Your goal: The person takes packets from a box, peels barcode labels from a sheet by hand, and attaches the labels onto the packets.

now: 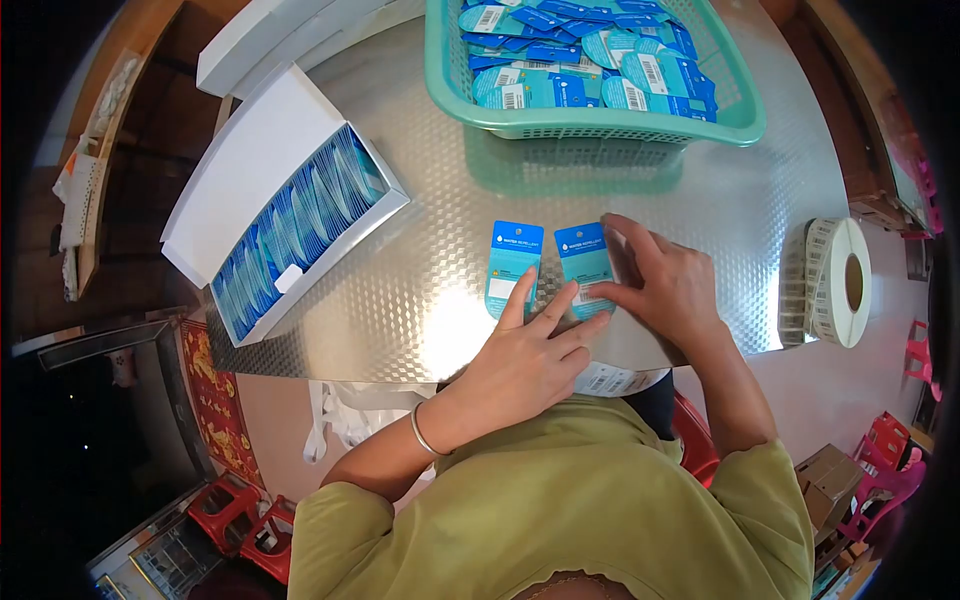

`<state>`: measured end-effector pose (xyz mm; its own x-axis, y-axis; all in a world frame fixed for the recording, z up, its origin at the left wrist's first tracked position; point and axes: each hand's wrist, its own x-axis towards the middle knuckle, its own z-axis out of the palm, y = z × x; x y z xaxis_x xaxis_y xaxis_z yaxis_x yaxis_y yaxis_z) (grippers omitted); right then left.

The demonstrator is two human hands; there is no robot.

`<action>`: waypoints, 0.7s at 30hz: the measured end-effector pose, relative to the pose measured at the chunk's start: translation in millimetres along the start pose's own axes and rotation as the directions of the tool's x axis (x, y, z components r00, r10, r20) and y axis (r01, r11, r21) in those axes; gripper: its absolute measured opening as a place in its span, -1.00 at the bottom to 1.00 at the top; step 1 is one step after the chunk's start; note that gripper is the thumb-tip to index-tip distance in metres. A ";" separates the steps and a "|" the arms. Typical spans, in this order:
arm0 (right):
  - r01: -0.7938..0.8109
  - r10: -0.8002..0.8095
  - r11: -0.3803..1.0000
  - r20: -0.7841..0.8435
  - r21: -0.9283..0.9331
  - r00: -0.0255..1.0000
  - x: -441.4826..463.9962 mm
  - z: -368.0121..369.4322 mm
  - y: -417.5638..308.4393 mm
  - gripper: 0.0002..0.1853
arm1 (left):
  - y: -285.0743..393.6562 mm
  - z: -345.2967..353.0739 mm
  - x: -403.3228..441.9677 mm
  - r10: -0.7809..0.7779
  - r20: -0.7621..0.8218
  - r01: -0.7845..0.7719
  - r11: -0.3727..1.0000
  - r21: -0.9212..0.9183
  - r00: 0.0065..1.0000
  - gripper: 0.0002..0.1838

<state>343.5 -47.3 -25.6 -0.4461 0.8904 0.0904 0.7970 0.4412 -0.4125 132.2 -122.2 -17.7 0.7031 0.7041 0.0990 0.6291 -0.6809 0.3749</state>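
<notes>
Two blue-and-teal "water repellent" cards lie side by side on the metal table: a left card [514, 250] and a right card [583, 258]. My left hand [520, 365] has its fingers spread, with the index fingertip on the left card's lower part and other fingers on the right card's lower part. My right hand [672, 285] grips the right card along its right side, index finger by the top corner and thumb over the lower part. The lower part of the right card is partly hidden by fingers.
A green basket [600, 124] full of similar cards stands at the back. At the left, an open white box [260, 170] holds a packed row of cards. A roll of labels [838, 283] stands at the right table edge. Label strip [612, 381] shows below the front edge.
</notes>
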 end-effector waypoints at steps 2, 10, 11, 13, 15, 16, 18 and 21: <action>0.051 -0.051 0.999 -0.015 0.007 0.999 0.2 -0.8 13.1 -0.36 | 0.1 -0.1 -0.3 -0.006 -0.009 0.006 1.000 -0.012 1.000 -0.86; 0.283 -0.272 0.940 -0.082 0.190 0.959 8.6 -2.6 18.3 -0.35 | 0.7 -6.1 -0.5 0.002 0.007 -0.001 0.999 -0.048 1.000 -0.86; 0.349 -0.339 0.923 -0.086 0.161 0.937 9.0 -3.9 11.4 -0.33 | 1.1 -10.0 -0.7 0.006 0.020 -0.005 0.999 -0.049 1.000 -0.87; 0.333 -0.341 0.928 0.019 0.164 0.940 5.3 0.6 8.9 -0.24 | 1.0 -15.9 -1.4 0.018 0.042 -0.017 0.999 -0.034 0.999 -0.87; 0.340 -0.354 0.922 0.044 0.183 0.934 9.2 -1.7 6.4 -0.22 | 1.4 -19.7 -2.3 0.025 0.060 -0.024 1.000 -0.011 0.998 -0.88; 0.338 -0.356 0.919 0.055 0.202 0.933 11.0 -7.8 1.8 -0.21 | 3.2 -27.2 -0.8 0.039 0.031 -0.039 0.999 -0.004 0.999 -0.90; 0.280 -0.315 0.925 0.106 0.256 0.943 12.0 -10.0 -0.2 -0.25 | 6.0 -24.2 -3.5 -0.005 0.077 0.012 0.996 -0.084 0.997 -0.89; 0.154 -0.253 0.907 0.213 0.392 0.944 13.9 -16.0 -1.4 -0.35 | 7.9 -28.1 -4.0 -0.043 0.142 0.077 0.967 -0.243 0.989 -0.84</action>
<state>342.7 -33.7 -9.3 -0.7090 0.7052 -0.0036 0.4943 0.4935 -0.7156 125.0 -124.7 10.7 0.7155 0.6969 -0.0486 0.5815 -0.5556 0.5942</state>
